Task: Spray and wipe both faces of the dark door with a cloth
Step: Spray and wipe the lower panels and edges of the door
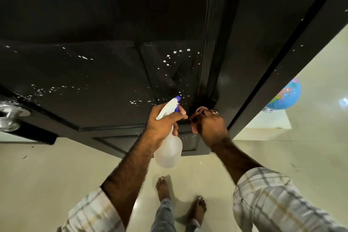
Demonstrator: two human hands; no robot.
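Note:
The dark door (105,24) fills the upper view, its panelled face speckled with white spray droplets. My left hand (162,124) grips a translucent spray bottle (168,150) by its white and blue trigger head, nozzle pointed at the door. Right beside it, my right hand (211,124) holds a bunched pinkish cloth (199,111) against the door's lower part, close to the vertical stile. Most of the cloth is hidden inside the hand.
A silver door knob (10,117) sticks out at the far left. The dark frame edge (293,47) runs diagonally at the right, with a blue globe-like ball (286,96) beyond it. My bare feet (180,196) stand on pale glossy floor tiles.

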